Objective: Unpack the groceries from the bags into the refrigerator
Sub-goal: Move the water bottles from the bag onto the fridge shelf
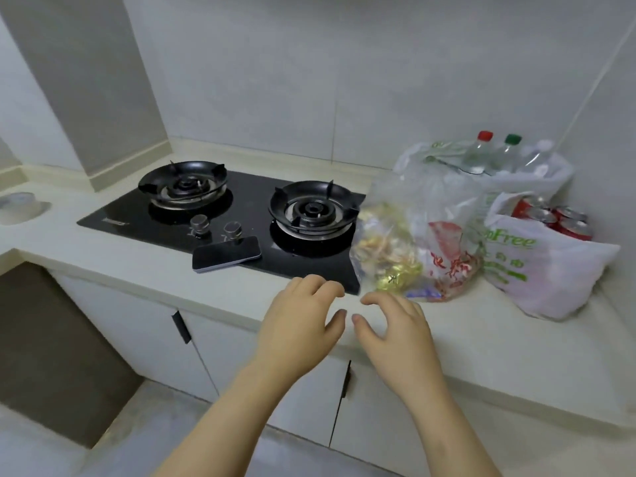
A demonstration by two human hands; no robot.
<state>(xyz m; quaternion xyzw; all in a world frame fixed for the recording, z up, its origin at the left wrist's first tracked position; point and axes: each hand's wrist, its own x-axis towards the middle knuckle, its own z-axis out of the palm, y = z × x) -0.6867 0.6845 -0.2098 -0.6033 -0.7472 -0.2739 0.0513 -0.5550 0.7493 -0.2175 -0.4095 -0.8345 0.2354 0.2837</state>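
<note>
Your left hand (296,325) and right hand (395,328) hang side by side over the front edge of the countertop (481,339), fingers loosely spread and relaxed, holding nothing. Beyond your left fingertips lies the black two-burner gas hob (247,215). Just past your right fingertips stands a clear bag of wrapped snacks (413,242). Farther right sits a white shopping bag (543,266) holding red cans (568,228), and behind both is a bag of bottles (550,177). A phone (225,253) lies left of your left fingers, on the hob's front edge.
</note>
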